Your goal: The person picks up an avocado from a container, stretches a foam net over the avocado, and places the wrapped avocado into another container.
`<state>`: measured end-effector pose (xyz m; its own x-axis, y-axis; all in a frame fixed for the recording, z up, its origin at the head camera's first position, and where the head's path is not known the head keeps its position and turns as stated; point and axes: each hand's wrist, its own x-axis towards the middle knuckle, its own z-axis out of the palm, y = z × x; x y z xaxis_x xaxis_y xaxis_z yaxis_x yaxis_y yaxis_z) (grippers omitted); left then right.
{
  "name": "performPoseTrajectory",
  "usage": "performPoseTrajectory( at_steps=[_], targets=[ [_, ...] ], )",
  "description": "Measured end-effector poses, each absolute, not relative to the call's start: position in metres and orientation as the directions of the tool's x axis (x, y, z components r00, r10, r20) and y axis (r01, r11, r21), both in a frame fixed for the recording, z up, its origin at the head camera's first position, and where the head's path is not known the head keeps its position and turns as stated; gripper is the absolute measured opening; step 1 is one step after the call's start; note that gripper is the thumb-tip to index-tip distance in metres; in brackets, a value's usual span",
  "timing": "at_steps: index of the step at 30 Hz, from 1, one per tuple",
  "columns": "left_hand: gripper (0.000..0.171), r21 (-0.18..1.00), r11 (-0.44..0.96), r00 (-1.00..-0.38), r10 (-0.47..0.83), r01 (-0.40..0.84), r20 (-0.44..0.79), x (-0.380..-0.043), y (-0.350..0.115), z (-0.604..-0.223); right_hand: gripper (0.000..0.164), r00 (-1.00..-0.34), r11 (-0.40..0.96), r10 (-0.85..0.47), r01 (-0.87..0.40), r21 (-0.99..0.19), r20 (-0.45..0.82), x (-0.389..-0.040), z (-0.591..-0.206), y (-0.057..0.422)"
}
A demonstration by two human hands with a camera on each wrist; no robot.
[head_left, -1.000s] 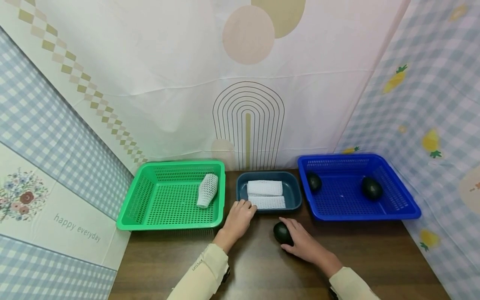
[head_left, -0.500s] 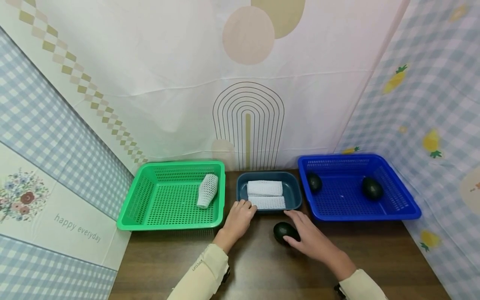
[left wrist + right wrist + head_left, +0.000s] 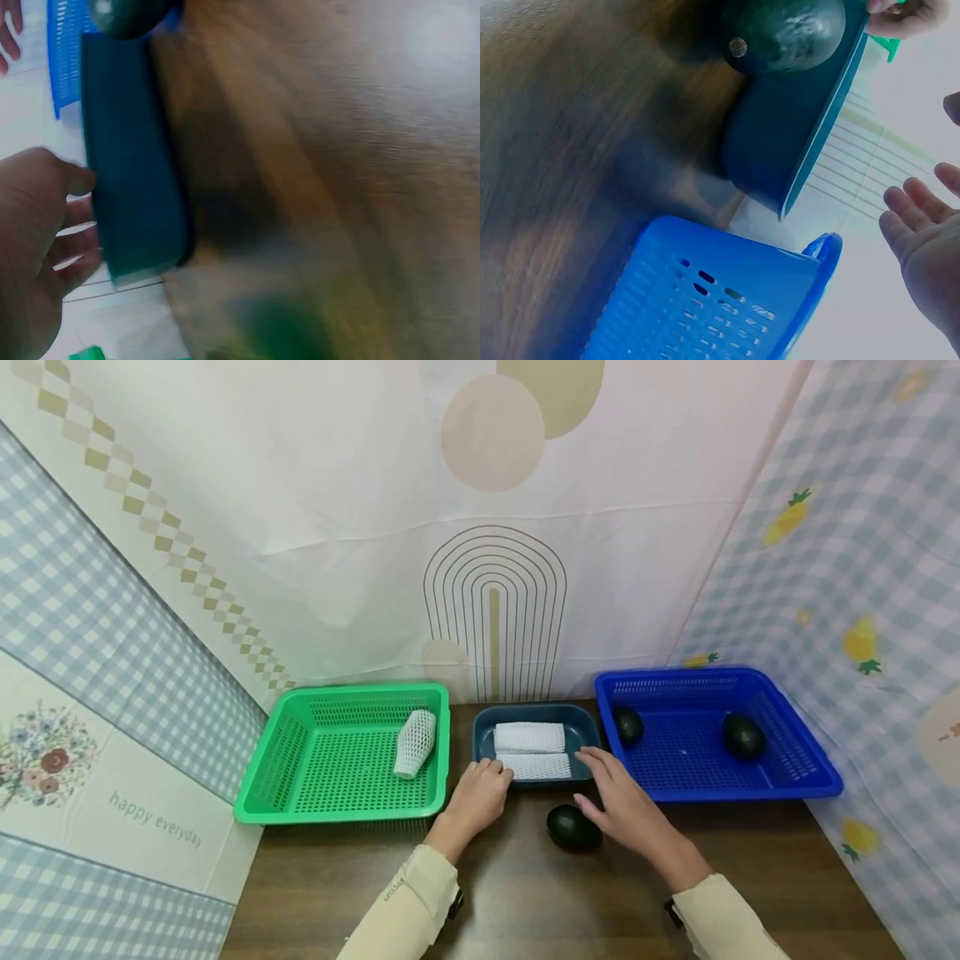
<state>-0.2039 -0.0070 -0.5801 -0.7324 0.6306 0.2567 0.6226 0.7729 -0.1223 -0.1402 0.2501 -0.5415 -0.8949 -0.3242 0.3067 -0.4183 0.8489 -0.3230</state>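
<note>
A dark green avocado point(image 3: 574, 828) lies on the table in front of the dark teal tray point(image 3: 591, 768); its stem scar shows in the right wrist view. Two white foam net sleeves point(image 3: 529, 737) rest side by side in the tray. My left hand point(image 3: 477, 793) grips the tray's rim at the front left corner, thumb near the outer wall and fingertips hidden inside, as the left wrist view shows. My right hand point(image 3: 626, 806), holding nothing, reaches over the tray's front right rim with thumb and fingers spread, just right of the avocado.
At the left stands a green basket point(image 3: 258, 768) with a white net-sleeved piece point(image 3: 415, 743) in it. A blue basket point(image 3: 828, 789) at the right holds two more avocados point(image 3: 744, 737). A fabric backdrop point(image 3: 360, 593) hangs right behind the containers.
My right hand has let go of the avocado, leaving it on the table, and moved forward to the tray's right side. The left hand stays at the tray's corner.
</note>
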Motion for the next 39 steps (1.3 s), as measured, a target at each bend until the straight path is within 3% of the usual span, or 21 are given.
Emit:
performPoseTrajectory(
  at_steps=[6, 10, 22, 30, 39],
  targets=[
    [0.015, -0.086, 0.781, -0.72, 0.607, 0.618, 0.335, -0.216, 0.004, -0.562, 0.068, -0.904, 0.857, -0.298, -0.394, -0.331, 0.305, -0.15, -0.544, 0.25],
    [0.022, -0.092, 0.801, -0.743, 0.585, 0.591, 0.325, -0.23, 0.013, -0.55, 0.066, -0.904, 0.863, -0.297, -0.392, -0.319, 0.308, -0.157, -0.545, 0.249],
    [0.031, -0.181, 0.803, -0.808, 0.586, 0.568, 0.06, -0.284, 0.031, -0.539, 0.065, -0.929, 0.885, -0.27, -0.343, -0.315, 0.253, -0.176, -0.541, 0.241],
    [0.038, -0.205, 0.776, -0.802, 0.585, 0.597, -0.121, -0.297, 0.039, -0.548, 0.064, -0.93, 0.861, -0.28, -0.353, -0.365, 0.239, -0.177, -0.54, 0.24],
    [0.032, -0.219, 0.771, -0.801, 0.582, 0.598, -0.139, -0.296, 0.043, -0.561, 0.063, -0.93, 0.854, -0.289, -0.358, -0.379, 0.227, -0.177, -0.541, 0.24]
  ],
)
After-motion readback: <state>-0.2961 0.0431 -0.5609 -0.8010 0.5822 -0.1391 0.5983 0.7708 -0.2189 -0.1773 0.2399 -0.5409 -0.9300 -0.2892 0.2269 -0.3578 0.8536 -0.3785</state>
